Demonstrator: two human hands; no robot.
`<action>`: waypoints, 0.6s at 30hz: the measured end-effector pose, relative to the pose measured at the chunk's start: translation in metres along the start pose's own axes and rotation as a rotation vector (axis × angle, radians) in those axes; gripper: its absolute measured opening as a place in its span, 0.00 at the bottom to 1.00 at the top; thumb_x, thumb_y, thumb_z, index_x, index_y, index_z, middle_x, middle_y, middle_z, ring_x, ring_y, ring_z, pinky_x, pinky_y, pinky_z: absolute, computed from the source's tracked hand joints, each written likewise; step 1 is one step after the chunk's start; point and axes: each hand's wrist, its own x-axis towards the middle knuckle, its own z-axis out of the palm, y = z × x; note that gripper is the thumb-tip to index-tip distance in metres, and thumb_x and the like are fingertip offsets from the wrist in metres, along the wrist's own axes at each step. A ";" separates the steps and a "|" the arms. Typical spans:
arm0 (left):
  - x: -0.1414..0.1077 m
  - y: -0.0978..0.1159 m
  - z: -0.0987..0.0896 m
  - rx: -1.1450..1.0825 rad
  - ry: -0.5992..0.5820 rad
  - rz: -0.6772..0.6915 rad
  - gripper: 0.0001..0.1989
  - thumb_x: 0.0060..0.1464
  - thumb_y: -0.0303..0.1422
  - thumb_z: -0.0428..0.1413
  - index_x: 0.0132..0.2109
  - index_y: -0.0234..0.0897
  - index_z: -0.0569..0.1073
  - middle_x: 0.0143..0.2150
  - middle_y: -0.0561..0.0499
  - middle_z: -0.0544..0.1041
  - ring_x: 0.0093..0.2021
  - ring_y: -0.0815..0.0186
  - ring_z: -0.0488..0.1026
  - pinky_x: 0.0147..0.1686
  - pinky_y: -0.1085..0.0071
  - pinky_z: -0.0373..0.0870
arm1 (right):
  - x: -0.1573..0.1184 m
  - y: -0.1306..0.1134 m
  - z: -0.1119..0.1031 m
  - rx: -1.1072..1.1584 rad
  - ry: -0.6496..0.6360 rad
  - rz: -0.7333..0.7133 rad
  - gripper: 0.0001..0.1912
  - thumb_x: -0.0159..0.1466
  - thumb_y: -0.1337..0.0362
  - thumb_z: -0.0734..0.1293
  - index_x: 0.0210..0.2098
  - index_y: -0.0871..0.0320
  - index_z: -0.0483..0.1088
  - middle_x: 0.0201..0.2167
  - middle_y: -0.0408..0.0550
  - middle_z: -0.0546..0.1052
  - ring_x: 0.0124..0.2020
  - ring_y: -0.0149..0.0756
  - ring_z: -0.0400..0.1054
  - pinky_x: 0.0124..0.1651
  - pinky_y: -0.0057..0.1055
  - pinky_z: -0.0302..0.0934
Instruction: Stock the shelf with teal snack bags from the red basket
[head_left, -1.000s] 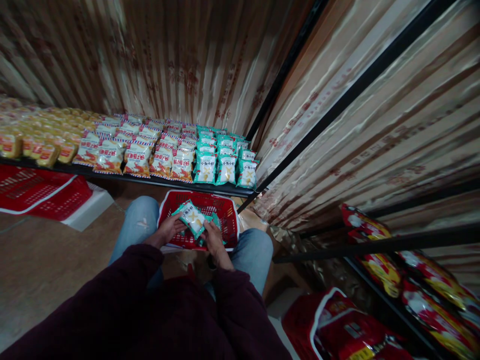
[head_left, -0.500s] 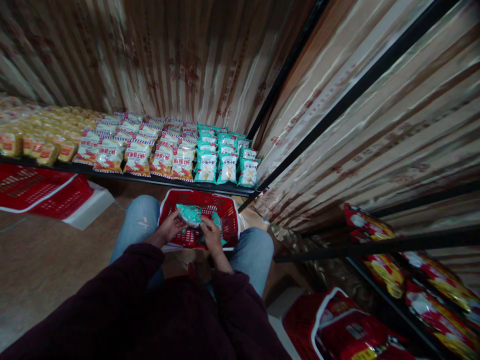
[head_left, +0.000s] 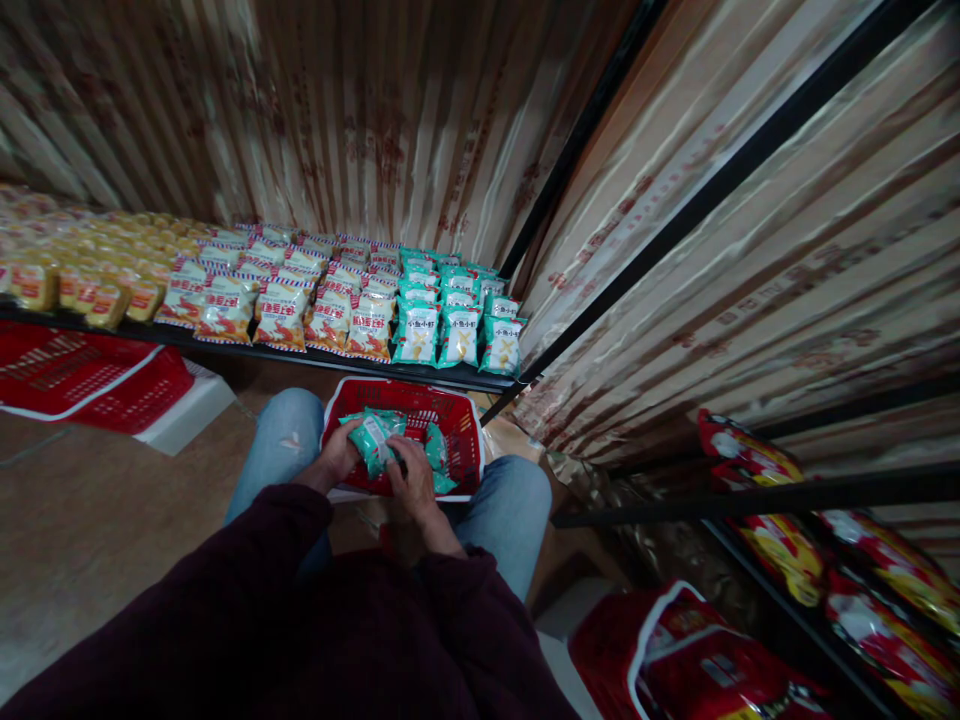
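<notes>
Between my knees stands a red basket (head_left: pixel 459 425) with a white rim, and a few teal snack bags (head_left: pixel 436 450) lie in its right part. My left hand (head_left: pixel 339 455) grips the left edge of a teal and white snack bag (head_left: pixel 371 438) above the basket. The fingers of my right hand (head_left: pixel 412 478) rest against that bag's right side, bent and close together. Another teal bag shows just behind the held one.
A low black shelf ahead carries rows of teal bags (head_left: pixel 459 335), orange and white bags (head_left: pixel 280 312) and yellow packs (head_left: pixel 110 303). Red baskets stand at left (head_left: pixel 82 375) and lower right (head_left: pixel 611 640). Black bars (head_left: pixel 675 235) cross the right side.
The held bag has turned from lying wide to a tilted, more upright pose and moved slightly left. My right hand has shifted left across it. The view has shifted slightly.
</notes>
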 end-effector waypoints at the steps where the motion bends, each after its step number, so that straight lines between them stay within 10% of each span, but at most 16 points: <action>1: 0.000 0.000 0.000 -0.002 -0.007 -0.009 0.11 0.55 0.28 0.50 0.43 0.29 0.73 0.31 0.47 0.78 0.29 0.66 0.75 0.34 0.70 0.73 | 0.000 0.000 0.000 -0.020 0.001 -0.022 0.18 0.63 0.63 0.60 0.51 0.53 0.69 0.52 0.50 0.72 0.55 0.41 0.63 0.60 0.42 0.53; 18: -0.020 -0.002 0.016 0.044 -0.179 -0.119 0.12 0.56 0.25 0.52 0.48 0.29 0.72 0.36 0.45 0.80 0.34 0.64 0.77 0.35 0.73 0.73 | -0.002 0.007 0.007 -0.334 0.012 -0.180 0.28 0.56 0.72 0.64 0.56 0.51 0.65 0.58 0.53 0.63 0.58 0.45 0.58 0.56 0.46 0.59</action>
